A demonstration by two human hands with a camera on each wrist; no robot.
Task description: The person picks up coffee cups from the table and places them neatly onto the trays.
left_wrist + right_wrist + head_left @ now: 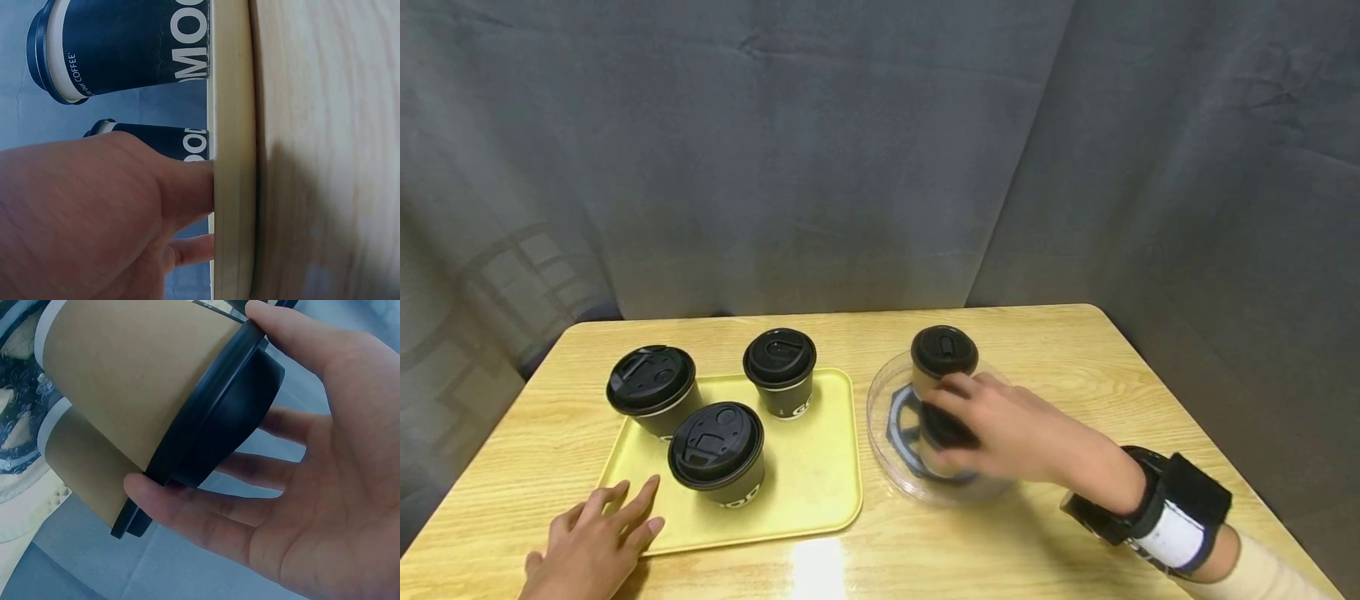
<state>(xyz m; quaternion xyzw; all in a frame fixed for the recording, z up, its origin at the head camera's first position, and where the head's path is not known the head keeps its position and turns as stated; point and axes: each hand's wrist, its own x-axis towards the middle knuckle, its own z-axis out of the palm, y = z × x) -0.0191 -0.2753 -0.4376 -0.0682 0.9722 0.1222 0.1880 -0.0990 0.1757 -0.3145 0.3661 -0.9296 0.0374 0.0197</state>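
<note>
By its black lid, my right hand grips a brown paper coffee cup, thumb on one side and fingers on the other. This cup is within the round clear plastic dish; whether its base touches the dish is hard to tell. Behind it in the dish stands a second brown cup with a black lid. My left hand rests at the near left corner of the yellow tray, fingers spread and touching it. Closest to that hand on the tray is a black lidded coffee cup.
Two more black lidded cups stand on the tray, a wide cup at the left and a smaller cup at the back. The wooden table ends at a grey curtain behind and to the right.
</note>
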